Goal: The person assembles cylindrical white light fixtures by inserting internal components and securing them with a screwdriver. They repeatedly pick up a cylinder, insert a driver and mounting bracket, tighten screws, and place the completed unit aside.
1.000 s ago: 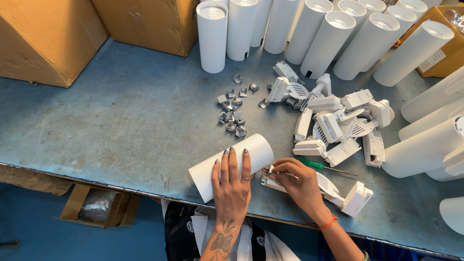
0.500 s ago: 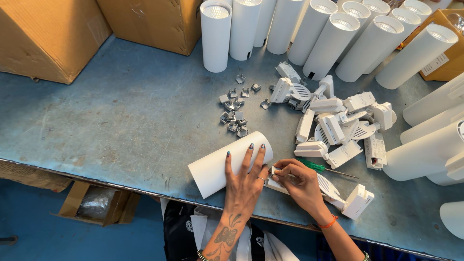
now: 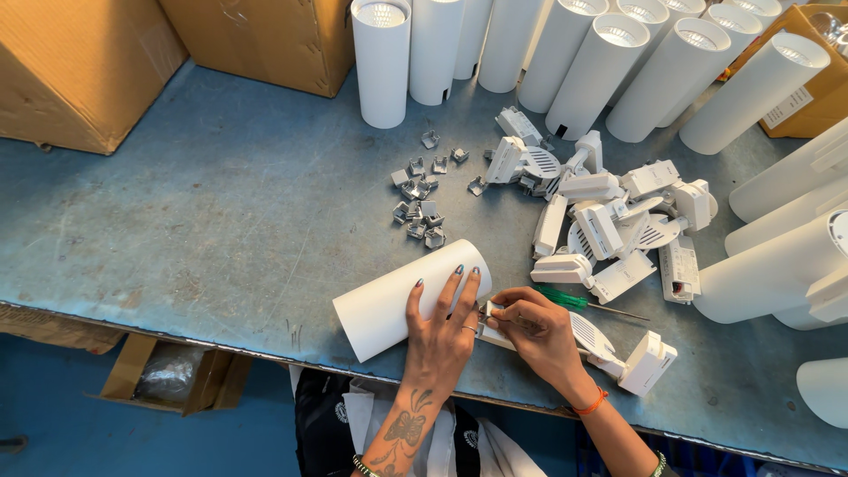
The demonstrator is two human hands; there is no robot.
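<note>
Two hands at the bench edge: my left hand (image 3: 439, 331) lies flat, fingers spread, on the white cylinder housing (image 3: 402, 296) lying under them. My right hand (image 3: 536, 329) pinches the white track adapter (image 3: 609, 349) at its end, just beside the left fingertips; a green screwdriver (image 3: 574, 302) lies just beyond my right knuckles.

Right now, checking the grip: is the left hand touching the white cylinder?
Touching: the head view shows the left hand spread flat on the lying white cylinder.

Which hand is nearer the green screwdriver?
Right. The right hand lies just in front of the green screwdriver, its knuckles almost at the handle. The left hand rests on the white cylinder, farther off to the left.
</note>
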